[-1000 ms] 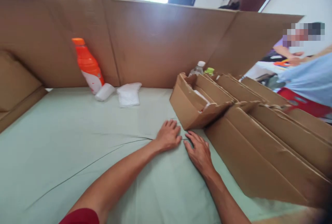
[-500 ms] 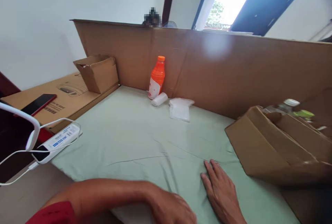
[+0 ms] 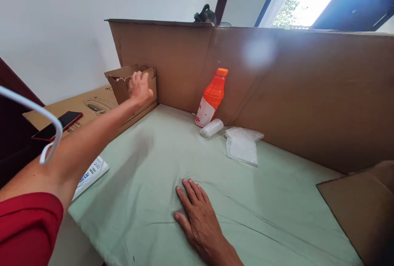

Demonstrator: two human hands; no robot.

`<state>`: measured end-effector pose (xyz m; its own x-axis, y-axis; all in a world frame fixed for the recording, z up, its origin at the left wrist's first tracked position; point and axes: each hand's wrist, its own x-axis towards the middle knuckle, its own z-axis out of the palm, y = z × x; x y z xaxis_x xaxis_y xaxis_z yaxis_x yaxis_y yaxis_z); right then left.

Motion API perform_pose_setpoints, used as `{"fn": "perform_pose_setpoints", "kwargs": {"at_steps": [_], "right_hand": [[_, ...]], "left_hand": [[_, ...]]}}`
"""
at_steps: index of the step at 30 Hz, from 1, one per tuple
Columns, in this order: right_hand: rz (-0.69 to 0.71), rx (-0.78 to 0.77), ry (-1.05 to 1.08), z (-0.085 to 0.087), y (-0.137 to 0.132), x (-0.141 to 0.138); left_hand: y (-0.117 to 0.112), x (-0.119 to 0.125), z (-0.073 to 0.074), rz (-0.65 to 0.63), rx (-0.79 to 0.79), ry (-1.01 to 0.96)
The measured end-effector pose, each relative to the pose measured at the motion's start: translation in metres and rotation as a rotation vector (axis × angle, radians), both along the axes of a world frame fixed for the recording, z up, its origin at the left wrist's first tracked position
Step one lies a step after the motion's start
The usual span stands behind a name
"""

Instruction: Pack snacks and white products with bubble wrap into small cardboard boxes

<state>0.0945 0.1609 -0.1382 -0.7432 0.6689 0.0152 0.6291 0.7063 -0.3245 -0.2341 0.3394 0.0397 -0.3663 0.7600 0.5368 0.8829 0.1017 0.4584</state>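
Box (image 3: 120, 90) at far left: plain brown cardboard, open-topped, near rim ragged and notched; a small patch of red and white shows just inside, contents otherwise not readable. It stands upright on a flat printed carton (image 3: 76, 98), near the corner of the tall cardboard partition (image 3: 166, 60). Left hand (image 3: 140, 87) is in front of the box's near wall, fingers loosely parted and blurred, no object visible in them; contact with the rim cannot be told. Right hand (image 3: 200, 221) lies palm down, fingers extended, grasping nothing, on the green-covered desk (image 3: 277, 200). Far side, centre: orange bottle (image 3: 212, 98), clear plastic roll (image 3: 211, 127) just beside it, bubble-wrap sheets (image 3: 242, 147) to the right.
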Motion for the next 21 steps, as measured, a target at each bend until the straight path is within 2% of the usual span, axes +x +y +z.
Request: {"fn": "perform_pose_setpoints", "kwargs": {"at_steps": [2,5,8,10,14,19,21], "right_hand": [[0.004,-0.006,0.012,-0.002,0.003,0.003],[0.015,0.011,0.047,-0.007,0.006,0.009],[0.026,0.038,0.111,-0.011,0.008,0.011],[0.017,0.057,0.181,-0.015,0.008,0.011],[-0.09,0.043,0.392,-0.024,0.008,0.015],[-0.503,-0.094,0.786,-0.026,0.016,0.025],[-0.598,-0.14,0.924,-0.023,0.022,0.03]], "left_hand": [[0.015,-0.028,0.009,0.108,0.013,0.036],[0.036,-0.056,0.012,0.231,-0.045,0.044],[0.043,-0.067,0.008,0.252,-0.119,0.063],[0.036,-0.064,0.006,0.207,-0.141,0.099],[-0.007,-0.04,0.001,0.057,-0.143,0.169],[-0.091,0.005,-0.017,-0.138,-0.085,0.202],[-0.131,0.025,-0.03,-0.324,-0.001,0.186]]}}
